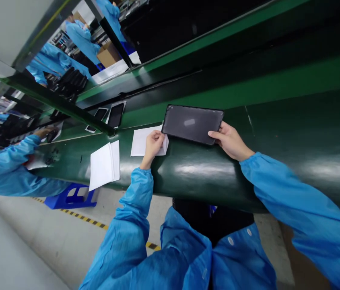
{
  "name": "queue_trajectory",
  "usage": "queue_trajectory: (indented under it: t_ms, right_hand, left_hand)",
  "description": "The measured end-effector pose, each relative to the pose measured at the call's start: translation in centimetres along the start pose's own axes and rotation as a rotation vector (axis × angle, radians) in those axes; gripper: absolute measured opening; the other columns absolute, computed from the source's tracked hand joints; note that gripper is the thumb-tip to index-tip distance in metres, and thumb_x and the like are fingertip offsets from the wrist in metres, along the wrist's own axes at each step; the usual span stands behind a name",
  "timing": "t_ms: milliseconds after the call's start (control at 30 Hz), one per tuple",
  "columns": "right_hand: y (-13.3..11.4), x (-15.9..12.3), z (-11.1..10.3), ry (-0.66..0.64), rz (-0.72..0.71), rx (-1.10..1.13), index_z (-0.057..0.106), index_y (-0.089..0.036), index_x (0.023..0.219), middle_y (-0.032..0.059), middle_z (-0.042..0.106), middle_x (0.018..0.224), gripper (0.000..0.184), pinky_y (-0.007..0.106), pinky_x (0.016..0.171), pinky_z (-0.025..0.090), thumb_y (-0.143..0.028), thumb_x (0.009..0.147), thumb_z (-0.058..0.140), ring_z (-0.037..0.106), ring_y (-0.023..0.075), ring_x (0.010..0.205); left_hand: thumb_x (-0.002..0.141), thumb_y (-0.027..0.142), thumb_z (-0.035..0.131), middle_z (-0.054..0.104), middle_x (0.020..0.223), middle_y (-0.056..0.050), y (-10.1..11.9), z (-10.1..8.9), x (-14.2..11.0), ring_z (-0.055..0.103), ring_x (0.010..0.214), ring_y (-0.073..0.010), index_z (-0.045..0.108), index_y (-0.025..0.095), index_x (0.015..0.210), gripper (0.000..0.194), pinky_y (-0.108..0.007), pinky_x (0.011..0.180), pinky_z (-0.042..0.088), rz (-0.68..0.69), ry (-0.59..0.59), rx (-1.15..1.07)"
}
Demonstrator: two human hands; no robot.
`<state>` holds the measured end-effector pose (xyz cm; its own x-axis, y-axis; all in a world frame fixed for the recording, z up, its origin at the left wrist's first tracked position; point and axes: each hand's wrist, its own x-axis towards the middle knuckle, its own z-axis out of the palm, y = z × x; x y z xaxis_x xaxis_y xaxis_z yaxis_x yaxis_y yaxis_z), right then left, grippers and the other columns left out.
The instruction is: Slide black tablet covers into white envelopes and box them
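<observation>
In the head view my right hand (231,141) grips a black tablet (192,125) by its right end, thumb on the upward-facing back and fingers beneath. The tablet is tilted above the green belt. My left hand (154,144) is closed in a pinch at the right end of a flat white paper sleeve (140,141), just by the tablet's lower left corner. The sleeve's right edge looks lifted there. Whether the left fingertips also touch the tablet is hidden.
More white sleeves (105,164) lie at the belt's near edge on the left. Two dark-screened devices (116,114) rest on white sheets behind a green post (67,110). At far left a co-worker's blue sleeve (9,161) reaches over the belt (278,133). A blue stool (71,196) stands below.
</observation>
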<state>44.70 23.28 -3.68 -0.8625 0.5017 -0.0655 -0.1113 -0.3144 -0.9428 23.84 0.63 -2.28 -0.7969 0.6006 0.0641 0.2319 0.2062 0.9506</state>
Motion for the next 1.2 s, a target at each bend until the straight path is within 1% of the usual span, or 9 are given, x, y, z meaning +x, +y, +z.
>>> queue_trajectory:
  t_ms: [133, 267, 500, 667, 767, 867, 933, 1033, 1200]
  right_hand:
    - [0.8, 0.1, 0.0, 0.004, -0.075, -0.101, 0.065, -0.028, 0.135, 0.0061, 0.077, 0.127, 0.059, 0.051, 0.106, 0.061, -0.041, 0.081, 0.085, 0.072, 0.0315, 0.125]
    - [1.1, -0.1, 0.1, -0.019, -0.144, -0.186, 0.066, -0.026, 0.136, 0.0079, 0.075, 0.134, 0.057, 0.052, 0.118, 0.054, -0.036, 0.083, 0.083, 0.065, 0.0322, 0.136]
    - [0.1, -0.7, 0.6, -0.085, -0.065, -0.168, 0.071, -0.025, 0.124, 0.008, 0.079, 0.124, 0.052, 0.057, 0.113, 0.057, -0.04, 0.077, 0.088, 0.069, 0.0361, 0.13]
    - [-0.1, -0.9, 1.0, -0.12, -0.001, -0.12, 0.07, -0.025, 0.119, 0.0082, 0.08, 0.118, 0.056, 0.057, 0.111, 0.059, -0.046, 0.072, 0.093, 0.071, 0.036, 0.126]
    - [0.0, -1.2, 1.4, -0.181, 0.032, -0.096, 0.068, -0.026, 0.12, 0.0073, 0.08, 0.116, 0.062, 0.052, 0.106, 0.062, -0.049, 0.07, 0.097, 0.075, 0.033, 0.118]
    - [0.0, -1.6, 1.7, -0.283, 0.084, -0.053, 0.064, -0.026, 0.126, 0.0067, 0.079, 0.111, 0.07, 0.045, 0.09, 0.067, -0.062, 0.074, 0.095, 0.078, 0.0286, 0.102]
    - [-0.2, -1.8, 1.7, -0.338, 0.122, -0.035, 0.064, -0.026, 0.125, 0.0064, 0.078, 0.105, 0.071, 0.041, 0.078, 0.068, -0.072, 0.077, 0.088, 0.077, 0.0256, 0.091]
    - [-0.5, -1.9, 1.7, -0.354, 0.14, -0.02, 0.067, -0.026, 0.116, 0.0043, 0.074, 0.093, 0.069, 0.037, 0.069, 0.065, -0.082, 0.078, 0.081, 0.073, 0.0213, 0.079]
    - [-0.4, -1.5, 1.7, -0.319, 0.114, -0.083, 0.066, -0.025, 0.1, 0.0011, 0.068, 0.087, 0.062, 0.04, 0.078, 0.063, -0.075, 0.073, 0.089, 0.069, 0.0204, 0.079]
  left_hand:
    - [0.092, 0.032, 0.073, 0.053, 0.056, 0.008, -0.2, 0.1, -0.1, 0.049, 0.046, -0.0095, 0.06, 0.021, 0.095, 0.017, -0.021, 0.051, 0.039, 0.051, 0.081, 0.069]
    - [0.096, 0.025, 0.068, 0.052, 0.061, 0.009, -0.3, 0.2, -0.3, 0.05, 0.051, -0.0097, 0.058, 0.023, 0.104, 0.013, -0.021, 0.056, 0.039, 0.144, 0.139, 0.192]
    - [0.1, 0.025, 0.064, 0.054, 0.065, 0.008, 0.0, 0.6, -0.7, 0.053, 0.056, -0.0106, 0.056, 0.024, 0.103, 0.009, -0.022, 0.058, 0.037, 0.256, 0.165, 0.36]
    - [0.1, 0.022, 0.062, 0.058, 0.068, 0.006, 2.3, 2.1, -1.8, 0.058, 0.06, -0.0121, 0.056, 0.024, 0.103, 0.007, -0.023, 0.063, 0.041, 0.285, -0.01, 0.416]
    - [0.102, 0.025, 0.062, 0.064, 0.073, 0.005, 4.3, 4.3, -2.6, 0.061, 0.063, -0.012, 0.056, 0.024, 0.106, 0.007, -0.023, 0.065, 0.043, 0.307, -0.133, 0.354]
    - [0.104, 0.027, 0.062, 0.066, 0.077, 0.004, 5.9, 6.8, -3.1, 0.061, 0.064, -0.0113, 0.056, 0.023, 0.108, 0.008, -0.023, 0.066, 0.044, 0.338, -0.22, 0.281]
    - [0.104, 0.026, 0.062, 0.065, 0.076, 0.004, 6.5, 7.8, -3.1, 0.06, 0.064, -0.0109, 0.056, 0.023, 0.107, 0.007, -0.023, 0.066, 0.044, 0.35, -0.248, 0.247]
    - [0.104, 0.027, 0.063, 0.06, 0.073, 0.005, 6.8, 8.2, -2.8, 0.058, 0.062, -0.0106, 0.056, 0.023, 0.103, 0.009, -0.024, 0.064, 0.042, 0.34, -0.238, 0.184]
    - [0.103, 0.036, 0.067, 0.06, 0.076, 0.003, 7.4, 8.4, -2.9, 0.059, 0.063, -0.0109, 0.056, 0.022, 0.101, 0.018, -0.023, 0.062, 0.044, 0.337, -0.282, 0.069]
